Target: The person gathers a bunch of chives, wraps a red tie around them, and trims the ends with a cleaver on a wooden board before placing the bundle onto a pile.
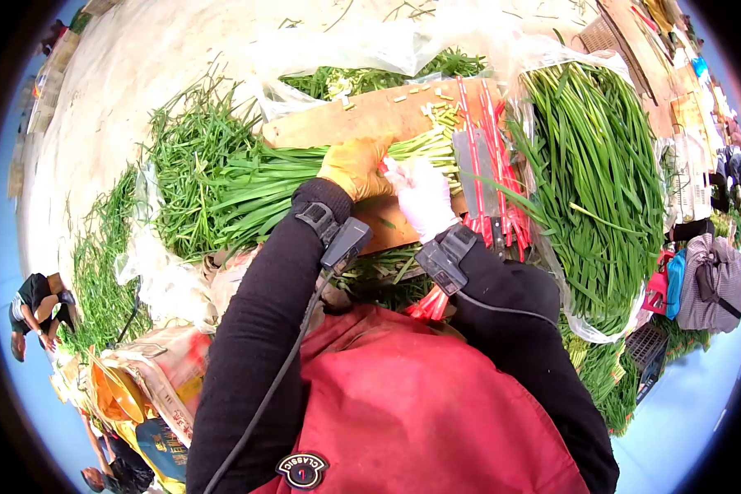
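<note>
Clasping green stalks (272, 177), left fingers (369, 163) curled, right fingers (407, 177) pinching red tie (384, 166)

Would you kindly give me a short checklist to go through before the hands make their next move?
1. Left hand has a firm hold on the bundle of greens: ok, its gloved fingers wrap over it.
2. Right hand has a secure grip: cannot tell, its fingertips are partly hidden.
3. Red strip between the hands is fastened: cannot tell, only a bit shows.
4. Spare ties are close by: ok, they lie to the right of the right hand.
5. Knife blade is uncovered: not ok, ties lie over it.
6. Board is free of scraps: not ok, cut stem pieces lie on it.
</note>
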A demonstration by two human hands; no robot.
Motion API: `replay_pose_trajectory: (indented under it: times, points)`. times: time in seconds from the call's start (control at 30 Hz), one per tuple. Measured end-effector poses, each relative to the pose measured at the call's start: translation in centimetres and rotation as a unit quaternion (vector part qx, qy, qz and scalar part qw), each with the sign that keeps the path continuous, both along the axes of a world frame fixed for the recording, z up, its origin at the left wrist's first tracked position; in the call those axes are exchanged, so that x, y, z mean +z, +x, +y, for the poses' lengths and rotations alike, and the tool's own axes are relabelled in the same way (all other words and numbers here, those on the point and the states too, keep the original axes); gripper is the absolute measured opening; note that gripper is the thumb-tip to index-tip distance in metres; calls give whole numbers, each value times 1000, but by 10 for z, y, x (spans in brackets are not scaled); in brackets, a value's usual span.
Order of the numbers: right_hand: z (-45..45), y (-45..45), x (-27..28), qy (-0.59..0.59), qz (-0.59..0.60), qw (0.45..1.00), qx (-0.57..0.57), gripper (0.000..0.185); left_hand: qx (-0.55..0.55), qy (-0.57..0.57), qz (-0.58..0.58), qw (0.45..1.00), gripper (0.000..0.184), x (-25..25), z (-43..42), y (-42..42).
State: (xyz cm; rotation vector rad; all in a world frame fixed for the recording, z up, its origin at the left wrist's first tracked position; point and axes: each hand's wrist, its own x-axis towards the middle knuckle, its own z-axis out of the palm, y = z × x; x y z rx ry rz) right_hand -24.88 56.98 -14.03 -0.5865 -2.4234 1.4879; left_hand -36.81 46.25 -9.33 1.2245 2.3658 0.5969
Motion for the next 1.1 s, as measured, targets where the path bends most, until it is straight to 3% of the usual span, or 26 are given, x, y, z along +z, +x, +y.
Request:
replay_pose_trajectory:
  times: [0.1,0.23,0.27,0.43,0.47,0.57,0.67,0.8,0.9,1.1]
  points:
    - [0,7,5,-101,49,994,12,14,-4,115,18,993,65,-17,-3,0]
    - [3,5,-8,-200,73,977,5,11,6,238,-41,970,47,-24,-9,-3]
    - [7,5,-6,-155,-7,988,13,10,-18,236,-43,971,46,-25,-13,-5]
    - [5,5,9,-127,60,990,15,11,-41,324,-71,943,24,-33,-17,0]
    - [4,6,10,-118,84,989,13,15,3,320,-166,933,17,-40,-17,3]
    - [3,3,6,-236,70,969,-14,14,87,322,-277,901,14,-38,-17,6]
    - [8,0,7,-265,77,961,-23,16,109,224,-282,927,11,-35,-8,-9]
    - [16,-8,2,-190,64,980,-5,13,199,256,-387,863,5,-41,2,-15]
    - [14,-9,9,-214,77,974,-12,11,211,213,-338,892,4,-45,5,-21]
    - [7,-3,20,-41,84,996,13,11,148,210,-233,938,2,-49,8,-23]
